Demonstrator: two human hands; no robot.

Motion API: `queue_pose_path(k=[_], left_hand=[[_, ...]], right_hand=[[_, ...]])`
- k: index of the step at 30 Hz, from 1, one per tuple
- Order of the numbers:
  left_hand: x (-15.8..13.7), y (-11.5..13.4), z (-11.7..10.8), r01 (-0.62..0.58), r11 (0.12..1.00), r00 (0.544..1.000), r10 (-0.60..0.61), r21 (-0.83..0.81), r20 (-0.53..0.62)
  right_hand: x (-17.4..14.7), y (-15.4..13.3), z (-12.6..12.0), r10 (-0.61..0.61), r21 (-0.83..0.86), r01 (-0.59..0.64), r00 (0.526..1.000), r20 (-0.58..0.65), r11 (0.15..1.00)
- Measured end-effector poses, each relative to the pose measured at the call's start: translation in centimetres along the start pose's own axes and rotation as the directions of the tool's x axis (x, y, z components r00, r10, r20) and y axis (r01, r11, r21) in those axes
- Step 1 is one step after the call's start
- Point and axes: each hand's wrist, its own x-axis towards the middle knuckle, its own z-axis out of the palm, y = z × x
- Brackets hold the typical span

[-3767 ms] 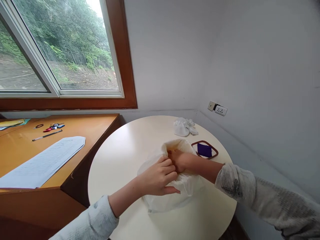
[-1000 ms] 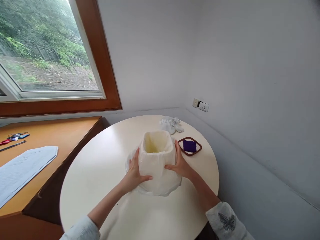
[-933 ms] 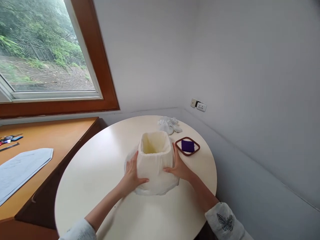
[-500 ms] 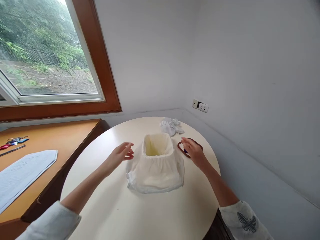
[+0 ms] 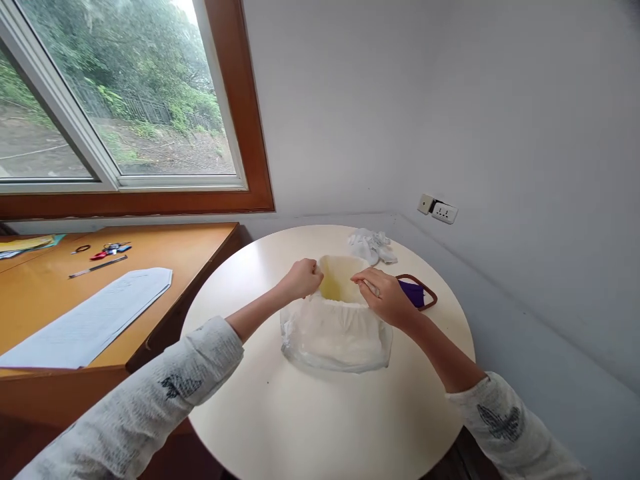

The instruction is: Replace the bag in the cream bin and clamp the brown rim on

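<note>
A small bin (image 5: 334,285) with a pale yellow inside stands upright on the round table. A thin white plastic bag (image 5: 335,337) lines it, folds over the rim and hangs loosely around the outside. My left hand (image 5: 303,279) is closed at the left side of the rim, its fingers pinching the bag's edge. At the right side of the rim, my right hand (image 5: 384,293) is also closed on the bag, thumb and fingers together. Beyond my right hand lies a brown rounded ring (image 5: 434,300), with a purple thing (image 5: 413,292) partly inside it.
Crumpled white plastic (image 5: 371,247) lies at the back of the round table (image 5: 310,420). On the left, a wooden desk (image 5: 200,243) carries papers (image 5: 95,320), a pen (image 5: 97,267) and keys (image 5: 114,249). A wall socket (image 5: 444,213) and a window (image 5: 150,100) are behind.
Both hands have moved inward to the bin's rim and closed on the bag's edge; before, they were apart from it with fingers loose. The view has turned left.
</note>
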Motion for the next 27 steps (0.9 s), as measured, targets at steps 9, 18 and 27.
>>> queue_pose_path(k=[9,18,27], left_hand=[[-2.6,1.7,-0.1,-0.258,0.939,0.944,0.295,0.227,-0.148],[-3.8,1.5,1.0,-0.307,0.896,0.936,0.346,0.320,-0.069],[-2.6,0.0,-0.2,-0.234,0.932,0.947,0.283,0.277,-0.150]], right_hand=[[3.6,-3.7,3.1,0.207,-0.401,0.002,0.855,0.476,0.916],[4.7,0.0,9.1,0.177,-0.431,0.129,0.780,0.600,0.893],[4.4,0.3,8.2,0.185,-0.401,0.077,0.797,0.574,0.913]])
